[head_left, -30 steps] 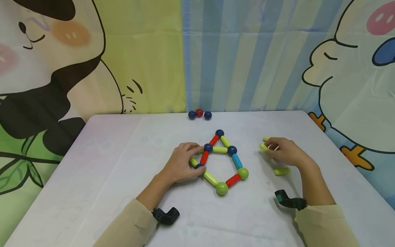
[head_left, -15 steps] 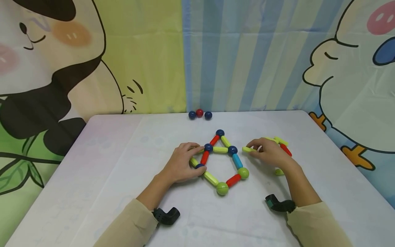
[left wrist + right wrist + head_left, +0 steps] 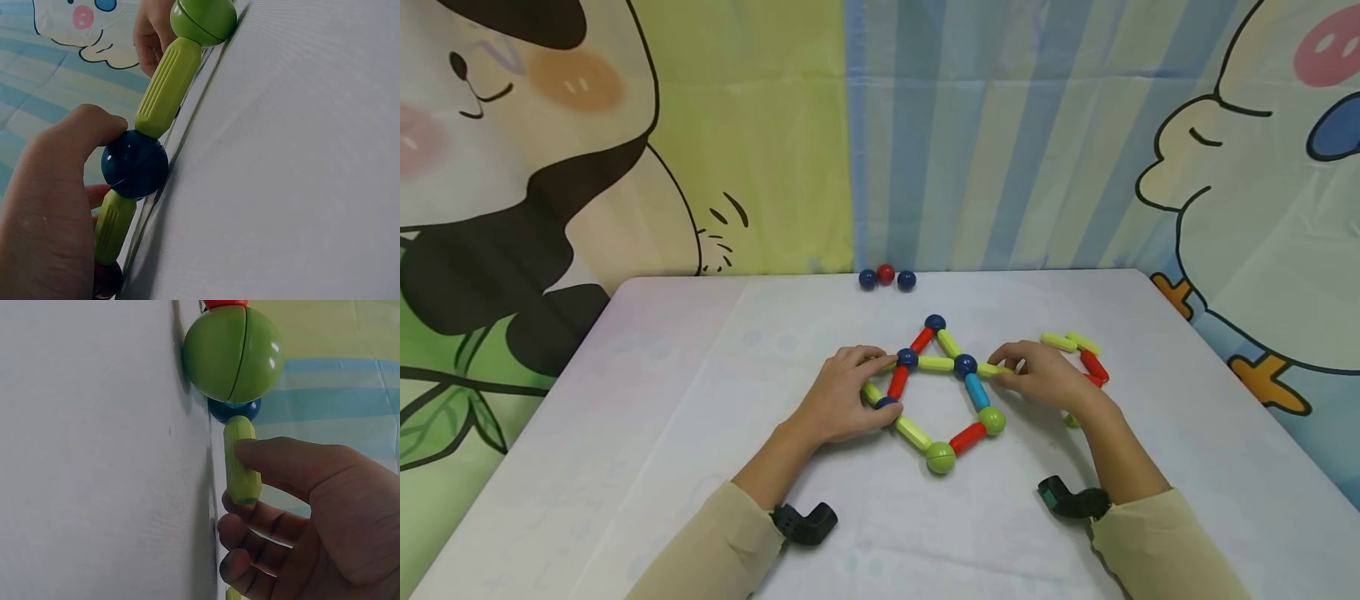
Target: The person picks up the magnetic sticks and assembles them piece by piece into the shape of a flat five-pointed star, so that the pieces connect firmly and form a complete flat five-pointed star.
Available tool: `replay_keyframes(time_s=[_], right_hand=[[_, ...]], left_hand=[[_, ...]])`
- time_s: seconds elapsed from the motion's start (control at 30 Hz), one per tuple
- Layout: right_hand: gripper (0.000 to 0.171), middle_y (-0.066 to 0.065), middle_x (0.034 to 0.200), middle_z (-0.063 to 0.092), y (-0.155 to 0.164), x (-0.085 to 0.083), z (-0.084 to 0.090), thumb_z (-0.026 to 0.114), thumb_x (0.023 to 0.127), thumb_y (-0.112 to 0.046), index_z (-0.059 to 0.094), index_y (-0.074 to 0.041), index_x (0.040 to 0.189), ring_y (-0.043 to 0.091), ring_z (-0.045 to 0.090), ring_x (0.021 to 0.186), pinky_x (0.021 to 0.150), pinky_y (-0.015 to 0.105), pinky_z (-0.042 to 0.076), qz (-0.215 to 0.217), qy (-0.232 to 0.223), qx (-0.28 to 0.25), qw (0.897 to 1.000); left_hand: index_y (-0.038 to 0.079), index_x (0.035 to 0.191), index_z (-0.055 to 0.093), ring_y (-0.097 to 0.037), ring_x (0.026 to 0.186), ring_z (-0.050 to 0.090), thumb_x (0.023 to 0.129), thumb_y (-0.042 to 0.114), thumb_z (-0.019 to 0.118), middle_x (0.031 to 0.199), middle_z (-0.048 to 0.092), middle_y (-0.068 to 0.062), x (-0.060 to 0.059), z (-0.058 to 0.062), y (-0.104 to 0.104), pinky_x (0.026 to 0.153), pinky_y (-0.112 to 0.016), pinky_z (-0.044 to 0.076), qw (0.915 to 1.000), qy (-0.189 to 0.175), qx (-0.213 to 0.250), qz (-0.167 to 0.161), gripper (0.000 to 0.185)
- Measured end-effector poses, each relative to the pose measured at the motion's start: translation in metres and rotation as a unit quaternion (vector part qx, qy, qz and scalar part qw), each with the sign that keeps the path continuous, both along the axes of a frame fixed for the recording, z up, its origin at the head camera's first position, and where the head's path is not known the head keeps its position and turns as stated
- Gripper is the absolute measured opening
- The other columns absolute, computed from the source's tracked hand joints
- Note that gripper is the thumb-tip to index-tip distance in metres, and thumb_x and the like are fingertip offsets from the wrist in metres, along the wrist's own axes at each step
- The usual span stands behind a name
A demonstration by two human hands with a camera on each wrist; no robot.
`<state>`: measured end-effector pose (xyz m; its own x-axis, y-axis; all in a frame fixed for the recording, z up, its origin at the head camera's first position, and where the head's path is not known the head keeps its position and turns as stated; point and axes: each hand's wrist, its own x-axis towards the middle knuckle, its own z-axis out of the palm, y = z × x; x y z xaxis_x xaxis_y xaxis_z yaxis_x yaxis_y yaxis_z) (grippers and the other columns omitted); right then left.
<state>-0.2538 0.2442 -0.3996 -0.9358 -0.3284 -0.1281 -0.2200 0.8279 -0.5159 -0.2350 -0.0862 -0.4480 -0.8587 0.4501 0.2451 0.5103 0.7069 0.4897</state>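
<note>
My right hand [image 3: 1037, 379] pinches a yellow-green stick [image 3: 242, 460], its far end touching the dark blue ball [image 3: 965, 364] at the right corner of the stick-and-ball frame [image 3: 936, 392]. My left hand [image 3: 842, 400] grips the frame's left side, thumb against another blue ball [image 3: 135, 164]. The frame lies flat on the white surface [image 3: 662, 417]. Loose red and yellow-green sticks [image 3: 1078, 354] lie just beyond my right hand. Three balls [image 3: 886, 277] sit at the far edge.

Beige long sleeves [image 3: 715, 542], black wrist-worn cameras [image 3: 805, 523], bare hands
</note>
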Motion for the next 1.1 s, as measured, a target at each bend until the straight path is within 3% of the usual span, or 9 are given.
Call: replay_keyframes(time_s=[0.2, 0.5, 0.73, 0.97, 1.1], right_hand=[[0.029, 0.008, 0.103, 0.066, 0.005, 0.004, 0.01, 0.069, 0.097, -0.023, 0.07, -0.011, 0.123, 0.024, 0.059, 0.092, 0.074, 0.031, 0.051, -0.001, -0.018, 0.016, 1.0], [0.036, 0.01, 0.113, 0.064, 0.041, 0.013, 0.034, 0.07, 0.097, -0.027, 0.067, -0.009, 0.128, 0.023, 0.06, 0.094, 0.073, 0.032, 0.054, -0.02, -0.073, 0.015, 0.997], [0.038, 0.009, 0.116, 0.065, 0.062, 0.016, 0.037, 0.074, 0.094, -0.028, 0.068, -0.011, 0.127, 0.023, 0.058, 0.098, 0.077, 0.034, 0.055, -0.005, -0.114, -0.003, 0.994], [0.033, 0.006, 0.118, 0.068, 0.082, 0.021, 0.041, 0.077, 0.091, -0.029, 0.071, -0.014, 0.12, 0.024, 0.056, 0.105, 0.083, 0.034, 0.05, -0.001, -0.117, 0.026, 0.993], [0.032, 0.007, 0.111, 0.064, 0.089, 0.024, 0.043, 0.08, 0.088, -0.027, 0.07, -0.011, 0.114, 0.026, 0.052, 0.105, 0.08, 0.035, 0.048, -0.017, -0.144, 0.037, 0.989]], left_hand=[[0.021, 0.145, 0.061, -0.027, 0.134, 0.048, 0.084, 0.053, 0.071, 0.144, 0.057, -0.003, 0.0, 0.001, 0.0, 0.11, -0.051, 0.042, 1.0, -0.002, 0.002, -0.002, 0.07], [0.02, 0.145, 0.062, -0.029, 0.134, 0.049, 0.084, 0.052, 0.072, 0.143, 0.058, -0.004, 0.001, 0.003, 0.0, 0.111, -0.052, 0.041, 1.0, -0.003, 0.003, -0.005, 0.069], [0.021, 0.145, 0.062, -0.028, 0.135, 0.048, 0.084, 0.053, 0.072, 0.143, 0.057, -0.004, 0.001, 0.002, -0.001, 0.111, -0.051, 0.042, 1.0, -0.004, 0.0, -0.002, 0.069], [0.02, 0.145, 0.062, -0.028, 0.135, 0.048, 0.084, 0.052, 0.071, 0.144, 0.057, -0.004, 0.001, 0.003, 0.0, 0.111, -0.052, 0.042, 1.0, -0.008, 0.001, 0.002, 0.069], [0.021, 0.145, 0.062, -0.028, 0.135, 0.048, 0.085, 0.053, 0.071, 0.144, 0.057, -0.004, 0.001, 0.003, 0.0, 0.111, -0.051, 0.042, 1.0, -0.009, 0.0, 0.001, 0.069]])
